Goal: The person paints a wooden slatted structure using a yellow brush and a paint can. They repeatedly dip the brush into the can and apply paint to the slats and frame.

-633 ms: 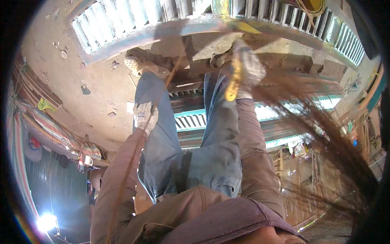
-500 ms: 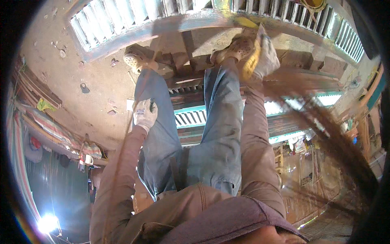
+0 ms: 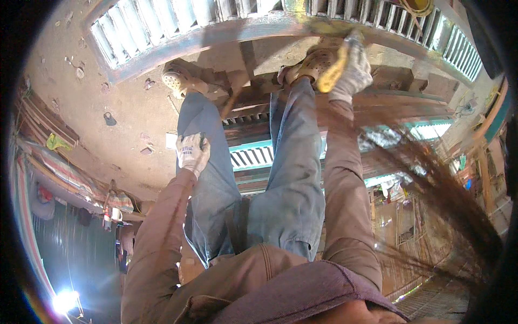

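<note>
My left hand point(image 3: 193, 153), in a pale work glove, rests on my left knee point(image 3: 200, 121); nothing shows in it. My right hand point(image 3: 353, 77), gloved too, is stretched forward beside my right foot and grips a yellow-handled hand tool point(image 3: 332, 73). Its greyish far end is at the near edge of a louvred wooden panel point(image 3: 216, 35); I cannot make out the tool's exact kind. The panel has worn whitish slats, a blue-grey frame and a yellowish patch around its middle.
My feet in tan clogs point(image 3: 175, 81) stand just before the panel. More louvred panels point(image 3: 253, 156) lie beneath and behind my legs. A yellow round container point(image 3: 418, 6) sits at the far right. Blurred strands of hair hang at the right. A bright lamp point(image 3: 66, 301) glows lower left.
My right hand has turned slightly, and the tool's far end has shifted a little to the right along the panel's edge. The left hand stays on the knee.
</note>
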Demonstrator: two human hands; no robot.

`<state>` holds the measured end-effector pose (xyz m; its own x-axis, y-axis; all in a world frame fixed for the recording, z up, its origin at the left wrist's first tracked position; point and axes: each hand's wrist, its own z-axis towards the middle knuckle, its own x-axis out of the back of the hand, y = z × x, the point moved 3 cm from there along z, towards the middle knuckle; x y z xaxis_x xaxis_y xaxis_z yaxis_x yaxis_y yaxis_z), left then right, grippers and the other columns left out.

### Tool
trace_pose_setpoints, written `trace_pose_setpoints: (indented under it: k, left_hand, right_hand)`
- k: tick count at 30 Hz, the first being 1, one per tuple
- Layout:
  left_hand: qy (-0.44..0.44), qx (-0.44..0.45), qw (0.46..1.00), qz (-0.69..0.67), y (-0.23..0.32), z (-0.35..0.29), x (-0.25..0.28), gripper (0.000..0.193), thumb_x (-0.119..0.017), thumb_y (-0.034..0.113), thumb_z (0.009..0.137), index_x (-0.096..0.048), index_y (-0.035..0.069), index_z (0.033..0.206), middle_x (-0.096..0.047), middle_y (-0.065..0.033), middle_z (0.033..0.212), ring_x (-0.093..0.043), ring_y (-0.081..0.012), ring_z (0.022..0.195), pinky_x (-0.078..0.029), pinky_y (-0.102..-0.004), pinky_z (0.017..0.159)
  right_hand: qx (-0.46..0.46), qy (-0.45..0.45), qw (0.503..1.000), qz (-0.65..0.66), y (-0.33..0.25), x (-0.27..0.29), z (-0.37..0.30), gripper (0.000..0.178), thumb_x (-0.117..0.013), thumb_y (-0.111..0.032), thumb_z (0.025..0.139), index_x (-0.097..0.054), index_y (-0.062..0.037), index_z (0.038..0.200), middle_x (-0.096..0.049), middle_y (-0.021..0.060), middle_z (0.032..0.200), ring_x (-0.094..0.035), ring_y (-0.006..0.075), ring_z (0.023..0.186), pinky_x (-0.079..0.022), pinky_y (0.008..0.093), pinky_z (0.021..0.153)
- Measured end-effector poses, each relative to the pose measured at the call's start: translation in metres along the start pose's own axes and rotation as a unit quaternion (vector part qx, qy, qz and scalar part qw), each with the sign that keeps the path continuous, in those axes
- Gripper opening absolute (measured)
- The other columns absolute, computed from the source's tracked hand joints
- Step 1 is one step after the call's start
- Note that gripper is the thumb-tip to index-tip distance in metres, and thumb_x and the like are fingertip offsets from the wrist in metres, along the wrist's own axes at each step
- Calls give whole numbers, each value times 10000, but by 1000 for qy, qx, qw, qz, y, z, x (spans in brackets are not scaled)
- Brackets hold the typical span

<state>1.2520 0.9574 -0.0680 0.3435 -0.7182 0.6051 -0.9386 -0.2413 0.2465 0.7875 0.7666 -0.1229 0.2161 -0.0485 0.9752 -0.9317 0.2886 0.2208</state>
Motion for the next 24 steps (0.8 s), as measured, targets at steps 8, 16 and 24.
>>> trace_pose_setpoints:
  k: [8,16,24]
  left_hand:
    - [6,-5,995,94,21,-8,35,211,-564,269,842,-662,115,947,-682,-94,946,-615,-271,977,-300,-477,1047]
    - [-19,12,995,101,20,-9,27,228,-560,291,841,-665,121,951,-684,-101,955,-618,-260,986,-308,-477,1046]
    - [-26,-4,996,81,12,0,20,230,-566,255,830,-659,105,978,-683,-99,973,-616,-284,982,-310,-490,1048]
  right_hand:
    - [85,44,989,109,-22,32,-3,358,-711,-242,771,-648,-210,1123,-683,-11,1057,-667,179,790,-532,321,605]
    - [129,-24,983,132,-68,29,-29,416,-624,-233,841,-594,-248,1255,-665,15,1079,-639,169,930,-465,350,705]
    - [-511,-25,300,805,-1,-44,-54,300,-548,-298,968,-615,-30,1084,-655,105,1010,-616,233,940,-528,359,814]
